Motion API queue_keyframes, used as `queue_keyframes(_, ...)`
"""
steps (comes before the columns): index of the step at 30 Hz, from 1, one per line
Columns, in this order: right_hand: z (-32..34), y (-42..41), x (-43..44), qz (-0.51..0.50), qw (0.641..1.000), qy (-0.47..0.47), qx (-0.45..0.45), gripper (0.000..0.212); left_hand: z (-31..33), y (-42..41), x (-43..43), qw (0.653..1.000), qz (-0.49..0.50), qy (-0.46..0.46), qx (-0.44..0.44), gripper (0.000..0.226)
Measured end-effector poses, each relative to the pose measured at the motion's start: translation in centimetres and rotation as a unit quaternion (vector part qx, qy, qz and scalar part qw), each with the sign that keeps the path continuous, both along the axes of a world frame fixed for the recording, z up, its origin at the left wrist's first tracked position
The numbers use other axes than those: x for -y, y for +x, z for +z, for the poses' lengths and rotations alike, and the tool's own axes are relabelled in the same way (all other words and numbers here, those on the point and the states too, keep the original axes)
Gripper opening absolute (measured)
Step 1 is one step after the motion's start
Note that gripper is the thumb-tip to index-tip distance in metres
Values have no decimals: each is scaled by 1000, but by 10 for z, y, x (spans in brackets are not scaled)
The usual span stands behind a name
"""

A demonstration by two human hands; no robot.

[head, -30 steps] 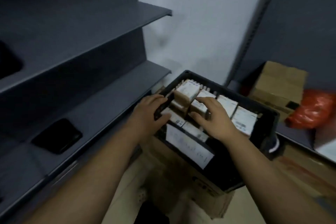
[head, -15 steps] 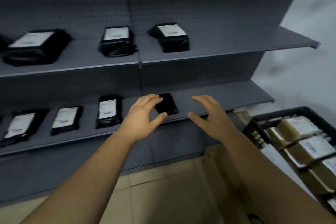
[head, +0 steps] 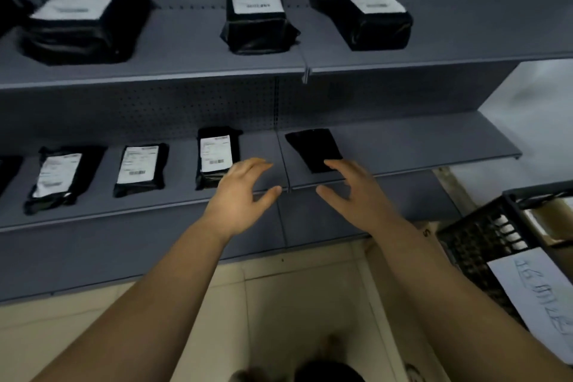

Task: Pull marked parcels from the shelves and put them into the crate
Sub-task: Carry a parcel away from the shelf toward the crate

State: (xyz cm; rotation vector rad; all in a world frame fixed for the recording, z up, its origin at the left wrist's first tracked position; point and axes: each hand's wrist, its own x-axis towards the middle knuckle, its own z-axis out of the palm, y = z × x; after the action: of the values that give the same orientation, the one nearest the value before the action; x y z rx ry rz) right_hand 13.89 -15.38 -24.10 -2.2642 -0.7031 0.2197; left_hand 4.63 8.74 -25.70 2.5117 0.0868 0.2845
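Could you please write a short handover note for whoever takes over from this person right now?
Left hand: open, empty, in front of the lower shelf.
Right hand: open, empty, fingertips at the near end of the unlabelled black parcel; contact unclear.
Parcels: at least three labelled parcels lie left of it on the lower shelf, three more on the upper shelf.
Done: the crate, at the right, already holds some boxes.
Left: pull the marked parcels and put them into the crate; nothing is in hand.
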Motion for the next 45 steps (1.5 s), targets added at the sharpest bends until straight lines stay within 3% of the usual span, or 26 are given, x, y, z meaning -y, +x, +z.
queue_keyframes(6,-44,74,33,-32,998,-46,-38,58,-41,74,33,999,-11,-6,-48,67)
queue_keyframes(10,-82,142,51,-26,994,-75,-81,59,-77,137,61,996,26,-21,-81,53)
queue_keyframes(20,-191,266,39,10,991,-111,-78,54,-185,243,85,986,88,-69,-126,57)
queue_keyframes(27,-258,307,12,26,990,-133,-30,60,-243,284,84,966,142,9,-214,66)
queue_keyframes(32,-284,318,5,63,986,-157,-5,59,-274,307,81,963,155,38,-217,66)
queue_keyframes(40,-289,315,-7,-6,997,-69,-36,43,-280,313,84,975,186,-90,-78,48)
queue_keyframes(45,-283,307,-18,-27,981,-8,-192,38,-247,308,75,976,157,-150,33,57)
